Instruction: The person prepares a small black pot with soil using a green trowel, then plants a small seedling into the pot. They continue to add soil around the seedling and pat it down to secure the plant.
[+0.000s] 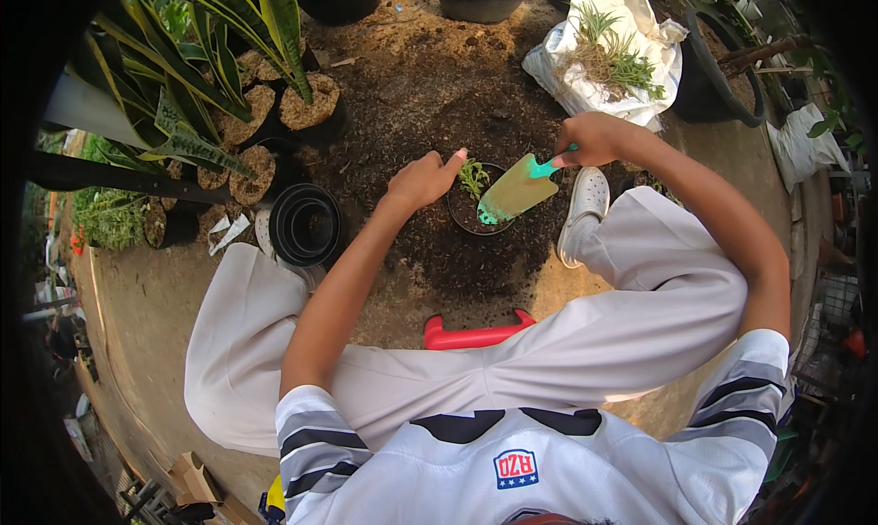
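My right hand (589, 139) is closed round the green handle of a garden trowel (521, 191). The trowel's broad, soil-stained blade tilts down to the left, its tip inside a small black pot (486, 230) of dark soil. A small leafy green seedling (473, 176) stands in that pot, left of the blade. My left hand (426, 179) is beside the pot's left rim with its fingers curled and one fingertip close to the leaves. What those fingers grip, if anything, is hidden. Loose dark soil (439, 260) lies on the ground around the pot.
Nested black pots (306, 225) stand by my left foot. Potted snake plants (219, 68) crowd the far left. At the far right, a white sack (604, 31) holds spiky green plants beside a large black pot (718, 77). A red plastic object (480, 336) lies between my legs.
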Demonstrator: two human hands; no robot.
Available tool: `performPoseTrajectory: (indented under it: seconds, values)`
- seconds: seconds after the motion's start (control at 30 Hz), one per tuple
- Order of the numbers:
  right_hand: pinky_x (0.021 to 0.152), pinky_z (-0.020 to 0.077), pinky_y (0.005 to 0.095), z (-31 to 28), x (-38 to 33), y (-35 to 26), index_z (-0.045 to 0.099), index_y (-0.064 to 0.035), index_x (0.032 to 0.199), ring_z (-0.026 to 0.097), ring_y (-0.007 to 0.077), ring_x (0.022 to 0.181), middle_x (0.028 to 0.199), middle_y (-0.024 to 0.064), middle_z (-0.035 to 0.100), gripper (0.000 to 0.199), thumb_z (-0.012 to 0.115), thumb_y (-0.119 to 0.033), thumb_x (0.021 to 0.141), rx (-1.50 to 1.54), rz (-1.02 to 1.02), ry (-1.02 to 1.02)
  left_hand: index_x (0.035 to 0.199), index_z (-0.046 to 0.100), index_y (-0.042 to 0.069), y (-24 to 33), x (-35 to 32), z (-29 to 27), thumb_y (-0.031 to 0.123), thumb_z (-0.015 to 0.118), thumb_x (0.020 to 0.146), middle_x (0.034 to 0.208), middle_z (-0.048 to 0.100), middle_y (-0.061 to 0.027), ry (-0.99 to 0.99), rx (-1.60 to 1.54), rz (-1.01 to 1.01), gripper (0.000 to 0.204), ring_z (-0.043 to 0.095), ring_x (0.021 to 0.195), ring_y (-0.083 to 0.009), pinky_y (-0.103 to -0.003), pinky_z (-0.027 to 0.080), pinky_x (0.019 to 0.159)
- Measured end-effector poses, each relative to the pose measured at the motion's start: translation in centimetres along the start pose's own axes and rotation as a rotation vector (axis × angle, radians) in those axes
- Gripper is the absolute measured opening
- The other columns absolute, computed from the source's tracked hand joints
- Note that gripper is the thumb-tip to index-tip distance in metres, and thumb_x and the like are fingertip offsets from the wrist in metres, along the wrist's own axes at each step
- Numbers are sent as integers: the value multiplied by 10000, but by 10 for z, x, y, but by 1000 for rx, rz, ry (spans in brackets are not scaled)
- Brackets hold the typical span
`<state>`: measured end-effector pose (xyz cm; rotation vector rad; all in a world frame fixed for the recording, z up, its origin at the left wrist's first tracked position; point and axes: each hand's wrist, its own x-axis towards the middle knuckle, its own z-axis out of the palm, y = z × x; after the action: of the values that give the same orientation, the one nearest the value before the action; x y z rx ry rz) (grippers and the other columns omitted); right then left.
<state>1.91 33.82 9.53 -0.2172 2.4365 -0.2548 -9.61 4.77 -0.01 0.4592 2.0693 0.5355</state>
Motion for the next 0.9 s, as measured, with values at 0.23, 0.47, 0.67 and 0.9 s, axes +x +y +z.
performPoseTrajectory:
  seconds: [0.23,0.47,0.67,0.9]
  values:
    - [692,499,484,-24,0,-10,797,-116,1017,679,391,782,807,156,724,271,748,-353,896,5,-23,37,1614,27,63,-24,8,9,689,956,477,1575,318,-348,-247,1,317,1595,359,1469,-467,-565,360,1194]
    - [725,501,496,-22,18,-9,793,-117,1028,685,392,812,825,165,728,281,752,-361,894,-36,-100,2,1611,61,76,-27,5,27,480,1029,467,1592,316,-327,-134,90,421,1551,332,1491,-449,-525,330,1217]
    - [800,548,471,-16,29,-16,801,-180,1035,718,363,918,898,120,755,300,731,-435,893,-107,49,-56,1601,126,77,-30,5,24,435,1028,480,1566,394,-288,-179,82,459,1483,391,1471,-405,-500,368,1193]
    - [789,560,491,1,38,-15,777,-102,938,729,374,930,891,142,757,350,758,-443,860,-127,142,-17,1594,149,65,-40,9,28,422,1032,471,1512,463,-279,-152,58,509,1472,433,1440,-401,-483,388,1175]
